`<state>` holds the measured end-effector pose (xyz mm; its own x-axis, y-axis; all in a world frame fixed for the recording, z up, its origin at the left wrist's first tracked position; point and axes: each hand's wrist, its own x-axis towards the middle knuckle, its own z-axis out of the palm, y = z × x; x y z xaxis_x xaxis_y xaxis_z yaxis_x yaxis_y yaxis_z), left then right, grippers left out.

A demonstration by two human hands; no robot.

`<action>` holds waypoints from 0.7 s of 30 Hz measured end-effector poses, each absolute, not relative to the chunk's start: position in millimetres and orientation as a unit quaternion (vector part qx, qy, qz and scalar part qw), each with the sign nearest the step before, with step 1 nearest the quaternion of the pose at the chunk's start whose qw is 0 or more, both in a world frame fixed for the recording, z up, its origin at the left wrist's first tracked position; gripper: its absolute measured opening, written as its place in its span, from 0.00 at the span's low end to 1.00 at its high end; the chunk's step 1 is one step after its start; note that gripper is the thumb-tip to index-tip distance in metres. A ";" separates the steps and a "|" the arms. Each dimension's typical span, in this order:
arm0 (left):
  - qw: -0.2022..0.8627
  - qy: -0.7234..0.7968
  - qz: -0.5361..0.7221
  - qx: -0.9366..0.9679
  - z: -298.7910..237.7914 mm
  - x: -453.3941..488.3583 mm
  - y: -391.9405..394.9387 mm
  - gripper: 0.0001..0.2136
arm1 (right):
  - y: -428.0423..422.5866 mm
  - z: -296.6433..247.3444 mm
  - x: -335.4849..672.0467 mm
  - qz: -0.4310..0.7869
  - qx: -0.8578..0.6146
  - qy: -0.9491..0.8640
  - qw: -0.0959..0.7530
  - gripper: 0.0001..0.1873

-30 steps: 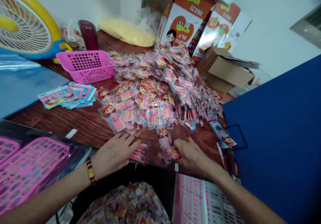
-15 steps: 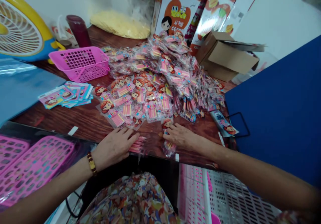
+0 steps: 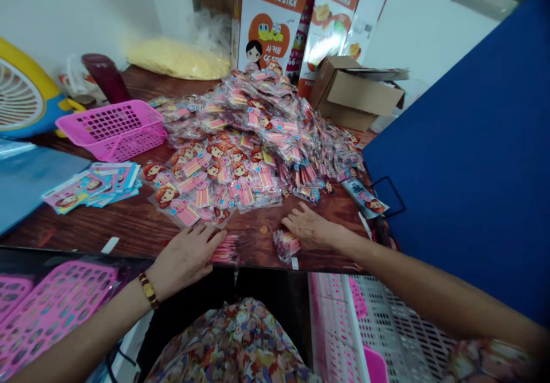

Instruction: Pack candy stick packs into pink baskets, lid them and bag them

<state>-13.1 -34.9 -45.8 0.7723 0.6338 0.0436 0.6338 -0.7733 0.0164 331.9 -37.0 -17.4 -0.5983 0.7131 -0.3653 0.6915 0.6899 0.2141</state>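
My left hand (image 3: 191, 251) rests at the table's front edge, fingers bent over a row of small clear packets of pink sticks (image 3: 226, 249). To the right, my right hand (image 3: 307, 226) has its fingers curled over a second bunch of stick packets (image 3: 286, 245), pressed to the wood. Its thumb is mostly hidden. Beyond both hands lies a large heap of similar packets (image 3: 275, 125), the nearer ones showing a red-haired cartoon girl.
A pink basket (image 3: 116, 128) and a fan of printed cards (image 3: 94, 184) lie to the left. An open cardboard box (image 3: 356, 94) and tall CC Stick cartons (image 3: 268, 28) stand behind. A blue panel (image 3: 464, 160) borders the right side. Crates sit below the table edge.
The view has swung right, so the scene sits further left. My right hand has shifted on its bunch, and more of the pink stick ends show beneath it. My left hand stays on its row.
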 end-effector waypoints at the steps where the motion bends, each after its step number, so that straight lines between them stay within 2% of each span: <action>1: -0.001 0.343 0.023 0.939 -43.8 -11.3 -35.4 0.29 | -38.3 -13.7 331.5 0.016 0.404 0.888 0.220 0.17; 5: 0.028 0.403 0.019 0.914 -32.4 5.8 -34.1 0.32 | -42.5 3.5 325.8 -0.054 0.514 0.833 0.198 0.17; 8: 0.092 0.479 0.013 0.873 -24.5 26.4 -21.0 0.28 | -38.6 8.8 313.4 -0.116 0.671 0.721 0.125 0.23; 11: 0.155 0.553 -0.002 0.818 -18.8 45.8 1.5 0.25 | -29.7 3.1 289.8 -0.139 0.757 0.636 0.052 0.30; 18: 0.154 0.595 0.012 0.789 -13.2 76.0 13.0 0.30 | -20.1 -18.7 238.2 -0.175 0.806 0.565 -0.025 0.35; 21: 0.155 0.587 0.051 0.793 -21.5 80.8 2.8 0.33 | -26.2 -21.4 239.5 -0.227 0.772 0.586 -0.100 0.32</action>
